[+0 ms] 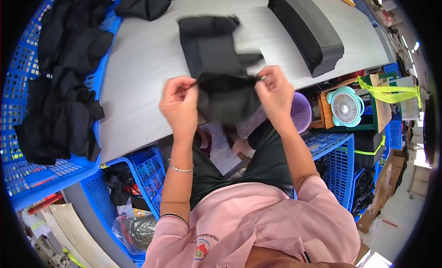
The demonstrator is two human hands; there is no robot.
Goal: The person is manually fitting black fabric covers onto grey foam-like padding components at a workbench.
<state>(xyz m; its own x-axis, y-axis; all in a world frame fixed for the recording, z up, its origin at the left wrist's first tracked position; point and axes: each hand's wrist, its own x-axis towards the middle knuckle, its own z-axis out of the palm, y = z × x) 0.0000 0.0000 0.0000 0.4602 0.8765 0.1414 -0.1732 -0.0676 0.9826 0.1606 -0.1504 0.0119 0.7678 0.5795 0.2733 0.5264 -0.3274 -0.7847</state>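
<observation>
Between my hands hangs a black fabric piece [225, 102], stretched by its two upper corners over the front edge of the table. My left hand [181, 102] pinches its left corner between thumb and fingers. The right corner is gripped the same way by my right hand [275, 94]. Just beyond, another black cloth piece [209, 51] lies on the grey table [138, 93], its near part hidden behind the held one. The lower end of the held fabric is smeared by motion.
A neat stack of black pieces [308, 30] stands at the table's right. On the left, a blue basket [99, 74] holds crumpled black cloth [69, 111]. Below the table's right side are a purple basket [301, 112], a turquoise fan [345, 106] and a blue crate [338, 169].
</observation>
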